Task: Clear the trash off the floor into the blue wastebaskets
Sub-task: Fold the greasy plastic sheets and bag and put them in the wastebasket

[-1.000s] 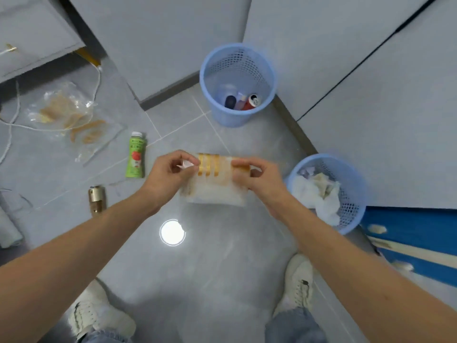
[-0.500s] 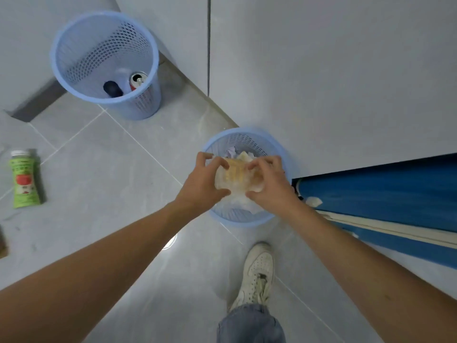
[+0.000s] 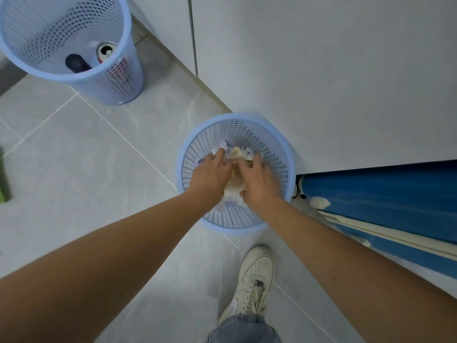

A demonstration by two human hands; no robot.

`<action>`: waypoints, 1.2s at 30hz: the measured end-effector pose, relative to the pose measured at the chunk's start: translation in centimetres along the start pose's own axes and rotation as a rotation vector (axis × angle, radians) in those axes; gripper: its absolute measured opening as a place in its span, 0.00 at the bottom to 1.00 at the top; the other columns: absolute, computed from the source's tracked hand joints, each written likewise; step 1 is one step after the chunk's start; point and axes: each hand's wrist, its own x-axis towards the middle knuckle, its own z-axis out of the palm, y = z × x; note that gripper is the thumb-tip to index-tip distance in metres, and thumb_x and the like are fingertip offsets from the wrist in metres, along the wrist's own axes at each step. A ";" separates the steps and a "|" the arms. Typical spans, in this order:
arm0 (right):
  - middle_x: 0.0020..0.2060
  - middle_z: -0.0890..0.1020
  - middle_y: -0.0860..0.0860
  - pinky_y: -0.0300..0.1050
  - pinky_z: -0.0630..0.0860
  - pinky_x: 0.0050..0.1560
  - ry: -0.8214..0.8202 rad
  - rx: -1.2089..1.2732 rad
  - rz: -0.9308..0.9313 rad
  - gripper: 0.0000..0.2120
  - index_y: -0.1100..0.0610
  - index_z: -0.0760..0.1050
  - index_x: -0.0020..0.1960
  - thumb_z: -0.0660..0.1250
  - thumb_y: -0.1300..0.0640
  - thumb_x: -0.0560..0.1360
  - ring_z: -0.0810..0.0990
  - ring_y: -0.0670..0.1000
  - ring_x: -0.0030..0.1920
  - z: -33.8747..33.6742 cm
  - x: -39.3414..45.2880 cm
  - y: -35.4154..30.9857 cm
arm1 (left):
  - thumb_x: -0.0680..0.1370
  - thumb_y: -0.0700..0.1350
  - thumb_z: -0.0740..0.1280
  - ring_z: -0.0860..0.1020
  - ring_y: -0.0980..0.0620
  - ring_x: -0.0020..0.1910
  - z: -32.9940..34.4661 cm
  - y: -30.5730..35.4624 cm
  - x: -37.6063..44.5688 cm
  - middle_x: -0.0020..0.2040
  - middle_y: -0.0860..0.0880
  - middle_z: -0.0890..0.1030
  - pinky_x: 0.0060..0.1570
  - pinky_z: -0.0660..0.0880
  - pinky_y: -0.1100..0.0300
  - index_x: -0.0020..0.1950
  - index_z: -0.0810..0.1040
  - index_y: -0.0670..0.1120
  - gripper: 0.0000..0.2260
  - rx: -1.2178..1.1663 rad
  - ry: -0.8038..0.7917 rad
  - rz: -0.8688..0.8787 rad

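1. Both hands are down inside the near basket, which sits against the wall; left hand, right hand.
2. A crumpled wrapper, pale with a yellowish patch, sits between the two hands, low in the basket on top of the white paper scraps already there.
3. Left hand: fingers spread and pointing down, touching the wrapper's left side. Looks like pressing or letting go, not a firm hold; cannot tell for sure.
4. Right hand: fingers curled over the wrapper's right side, thumb tucked low. Still gripping or just pushing down, cannot tell; it's blurred.
5. Two hands likely because the wrapper is light and springy, so it gets stuffed below the rim and doesn't pop back out.
6. Far basket stands well apart at top left and holds a can and a dark bottle. So hard containers seem to go there, soft paper and plastic in the near one.
7. A green tube lies on the floor at the left edge, not binned yet; task is not done.
8. One white shoe is planted just short of the near basket, person leaning over it.
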 end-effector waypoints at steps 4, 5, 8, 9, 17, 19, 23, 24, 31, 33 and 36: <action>0.74 0.60 0.62 0.56 0.73 0.67 -0.041 0.014 0.018 0.39 0.48 0.59 0.75 0.77 0.59 0.72 0.66 0.63 0.72 1.5 1.4 0.2 | 0.68 0.44 0.81 0.73 0.42 0.63 1.2 0.0 1.5 0.67 0.43 0.69 0.57 0.79 0.49 0.73 0.69 0.44 0.37 0.022 -0.066 -0.019; 0.74 0.60 0.62 0.56 0.75 0.66 -0.052 -0.003 0.022 0.41 0.48 0.58 0.76 0.77 0.60 0.71 0.68 0.64 0.71 2.0 1.7 0.1 | 0.68 0.44 0.80 0.73 0.41 0.63 1.7 0.0 1.9 0.67 0.43 0.69 0.58 0.78 0.48 0.73 0.68 0.44 0.37 0.040 -0.079 -0.022; 0.73 0.61 0.62 0.58 0.79 0.60 -0.091 -0.042 0.039 0.40 0.50 0.59 0.75 0.77 0.60 0.70 0.73 0.63 0.67 3.2 2.8 -0.3 | 0.71 0.45 0.78 0.71 0.38 0.67 3.4 0.3 2.8 0.69 0.40 0.67 0.59 0.79 0.47 0.76 0.64 0.42 0.38 0.035 -0.117 -0.051; 0.72 0.62 0.61 0.58 0.79 0.59 -0.098 -0.044 0.046 0.39 0.51 0.60 0.75 0.77 0.60 0.70 0.73 0.63 0.66 3.4 3.1 -0.5 | 0.72 0.44 0.76 0.71 0.37 0.68 3.8 0.5 3.0 0.71 0.39 0.66 0.59 0.78 0.47 0.77 0.63 0.42 0.36 0.029 -0.113 -0.060; 0.74 0.63 0.61 0.57 0.74 0.66 -0.128 -0.035 0.057 0.38 0.54 0.60 0.77 0.75 0.58 0.72 0.68 0.62 0.71 1.7 1.7 -0.9 | 0.70 0.49 0.79 0.63 0.39 0.74 2.0 0.0 1.5 0.77 0.40 0.59 0.62 0.76 0.46 0.76 0.64 0.44 0.40 0.005 -0.195 -0.073; 0.70 0.67 0.60 0.54 0.73 0.66 -0.095 -0.016 0.039 0.34 0.56 0.63 0.74 0.75 0.57 0.72 0.68 0.60 0.70 0.4 0.1 -1.3 | 0.71 0.49 0.78 0.65 0.39 0.72 0.5 0.2 -0.1 0.74 0.40 0.62 0.61 0.76 0.47 0.72 0.69 0.45 0.33 0.013 -0.156 -0.065; 0.70 0.70 0.60 0.57 0.70 0.68 -0.046 -0.023 0.055 0.31 0.56 0.64 0.73 0.71 0.52 0.75 0.66 0.61 0.72 -2.0 -2.5 -2.7 | 0.74 0.52 0.73 0.68 0.40 0.69 -1.9 0.4 -2.9 0.71 0.41 0.66 0.60 0.73 0.47 0.70 0.70 0.45 0.27 -0.040 -0.069 -0.023; 0.69 0.71 0.59 0.57 0.70 0.69 -0.019 -0.006 0.056 0.28 0.55 0.65 0.73 0.69 0.52 0.76 0.67 0.60 0.72 -2.6 -2.9 -3.1 | 0.75 0.51 0.70 0.69 0.39 0.68 -2.4 0.4 -3.4 0.71 0.41 0.67 0.61 0.73 0.46 0.70 0.70 0.45 0.25 -0.064 -0.031 -0.006; 0.61 0.79 0.55 0.53 0.72 0.63 0.169 0.042 -0.018 0.22 0.56 0.74 0.65 0.51 0.48 0.78 0.77 0.57 0.60 -7.9 -4.8 -6.2 | 0.79 0.48 0.59 0.75 0.39 0.62 -6.1 -2.0 -7.3 0.65 0.40 0.76 0.61 0.73 0.47 0.70 0.73 0.41 0.21 -0.250 0.237 0.138; 0.60 0.80 0.55 0.53 0.73 0.60 0.211 0.090 -0.045 0.27 0.57 0.75 0.66 0.47 0.48 0.76 0.77 0.57 0.58 -9.7 -5.5 -7.4 | 0.80 0.50 0.55 0.76 0.40 0.62 -7.3 -3.6 -8.8 0.67 0.40 0.76 0.58 0.74 0.48 0.71 0.73 0.41 0.23 -0.289 0.311 0.157; 0.61 0.80 0.55 0.55 0.75 0.60 0.277 0.072 -0.070 0.24 0.57 0.74 0.67 0.49 0.52 0.77 0.76 0.57 0.59 -12.2 -6.7 -10.0 | 0.80 0.50 0.56 0.75 0.41 0.60 -9.5 -6.1 -11.8 0.66 0.42 0.75 0.52 0.75 0.48 0.70 0.72 0.43 0.21 -0.340 0.335 0.179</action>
